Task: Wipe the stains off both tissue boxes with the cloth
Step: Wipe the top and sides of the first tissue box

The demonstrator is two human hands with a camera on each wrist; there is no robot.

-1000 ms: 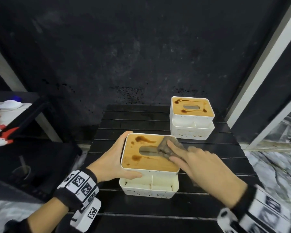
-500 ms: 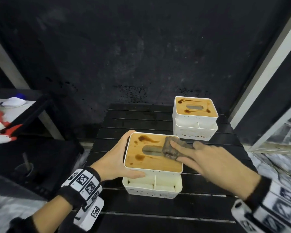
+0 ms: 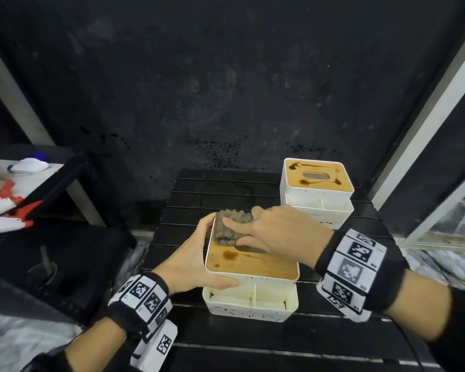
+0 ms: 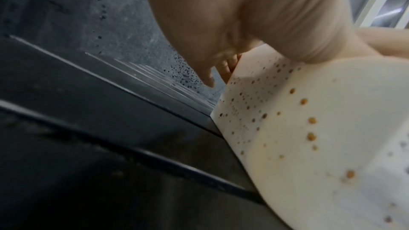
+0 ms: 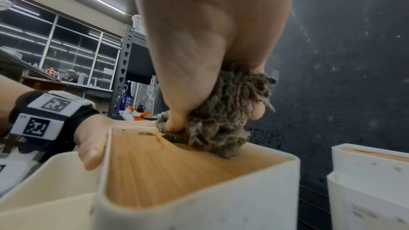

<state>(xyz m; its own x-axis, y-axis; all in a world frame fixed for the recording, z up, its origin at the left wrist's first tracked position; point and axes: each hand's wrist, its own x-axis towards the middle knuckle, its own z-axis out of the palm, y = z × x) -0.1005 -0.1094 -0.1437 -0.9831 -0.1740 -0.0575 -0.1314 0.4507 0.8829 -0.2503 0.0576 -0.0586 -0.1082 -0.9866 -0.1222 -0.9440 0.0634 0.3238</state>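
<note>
The cloth [image 3: 232, 227] had slid across the lid, from the right side of the slot over to the far left corner of the near tissue box [image 3: 250, 267]. The right hand [image 3: 277, 234] had gone with it, and its fingers [image 3: 235, 221] lay flat on top of the cloth while the thumb dug into it from below (the right wrist view showed this best), so the cloth was clamped in that hand and pressed on the wooden lid. The long brown stain at that corner was now under the cloth, so I think it was being rubbed off. One round brown stain [image 3: 230, 255] still sat on the lid near the left edge, so this box was not done.

The left hand [image 3: 196, 261] gripped the left side of the near box, thumb along the front wall and fingers round the far corner, to keep it from sliding.

There were two tissue boxes. The far tissue box [image 3: 317, 189] stood well apart at the back right of the black slatted table [image 3: 253, 334], with its stains untouched. There was one cloth and two hands. Many small brown dots speckled the white wall of the near box (too many to count).
</note>
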